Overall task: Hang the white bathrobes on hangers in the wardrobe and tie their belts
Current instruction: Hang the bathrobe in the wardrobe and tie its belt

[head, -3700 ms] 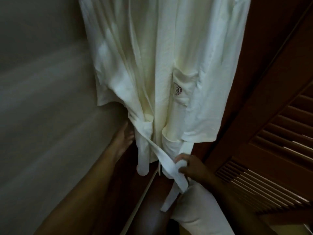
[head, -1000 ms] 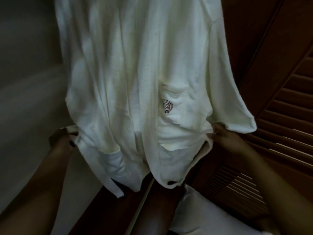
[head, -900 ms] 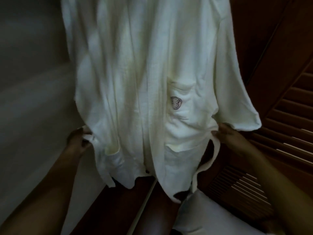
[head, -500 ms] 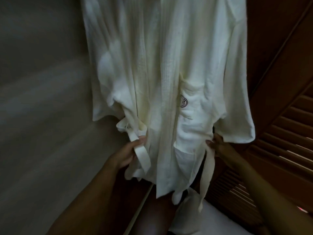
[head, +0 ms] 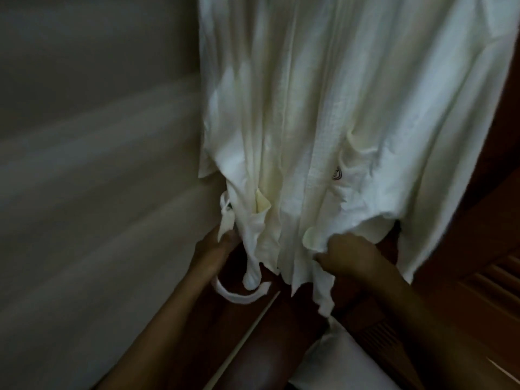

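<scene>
The bathrobe (head: 337, 94) hangs at upper centre. Beneath it, the left hand (head: 215, 250) curls its fingers round one end of the belt (head: 239, 295) and the right hand (head: 347, 256) clenches the other, apparently to bring both forward for tying.

support: dark wood floor (head: 225, 336) | lying on it: white cloth (head: 334, 361), lower right, partly out of frame

White bathrobe (head: 323, 108) with a small dark swirl emblem (head: 337, 174); white belt (head: 239, 294); grey wall (head: 92, 164); dark reddish-brown louvred door (head: 495, 277)
</scene>
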A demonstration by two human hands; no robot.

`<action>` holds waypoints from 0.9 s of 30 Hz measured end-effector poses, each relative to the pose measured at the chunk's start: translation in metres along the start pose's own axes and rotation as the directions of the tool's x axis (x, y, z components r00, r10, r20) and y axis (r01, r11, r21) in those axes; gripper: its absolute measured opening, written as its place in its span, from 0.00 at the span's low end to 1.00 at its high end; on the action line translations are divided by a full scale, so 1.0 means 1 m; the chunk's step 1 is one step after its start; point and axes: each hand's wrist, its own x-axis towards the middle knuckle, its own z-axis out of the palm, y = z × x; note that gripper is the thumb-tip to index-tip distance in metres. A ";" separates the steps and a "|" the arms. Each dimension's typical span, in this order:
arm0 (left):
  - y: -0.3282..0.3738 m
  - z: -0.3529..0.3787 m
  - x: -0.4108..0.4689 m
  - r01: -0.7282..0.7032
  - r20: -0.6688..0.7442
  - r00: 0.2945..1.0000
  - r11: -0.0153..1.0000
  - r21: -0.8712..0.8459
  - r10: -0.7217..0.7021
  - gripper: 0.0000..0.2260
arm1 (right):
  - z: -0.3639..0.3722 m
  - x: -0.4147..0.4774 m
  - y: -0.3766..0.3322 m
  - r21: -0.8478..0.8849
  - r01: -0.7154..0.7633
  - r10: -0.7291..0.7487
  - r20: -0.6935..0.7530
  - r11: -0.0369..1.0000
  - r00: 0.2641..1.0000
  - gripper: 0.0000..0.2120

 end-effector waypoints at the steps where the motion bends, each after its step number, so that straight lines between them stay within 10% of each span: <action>1: -0.002 -0.005 -0.006 0.003 -0.013 1.000 1.000 0.027 -0.002 0.16 | -0.010 0.005 -0.022 0.004 0.072 -0.072 -0.019 0.997 0.997 0.27; 8: -0.010 -0.030 -0.042 -0.259 0.004 0.946 0.752 0.606 0.323 0.16 | -0.043 0.081 -0.176 0.172 0.280 -0.251 -0.172 0.944 0.952 0.30; 14: -0.021 -0.031 -0.080 -0.286 0.026 0.913 0.594 0.752 0.406 0.12 | -0.042 0.143 -0.201 0.162 0.346 -0.281 -0.323 0.924 0.904 0.33; 27: -0.076 -0.030 -0.053 0.079 -0.107 0.993 0.924 0.374 -0.041 0.07 | 0.026 0.077 -0.096 0.695 0.221 -0.230 -0.083 0.684 0.970 0.24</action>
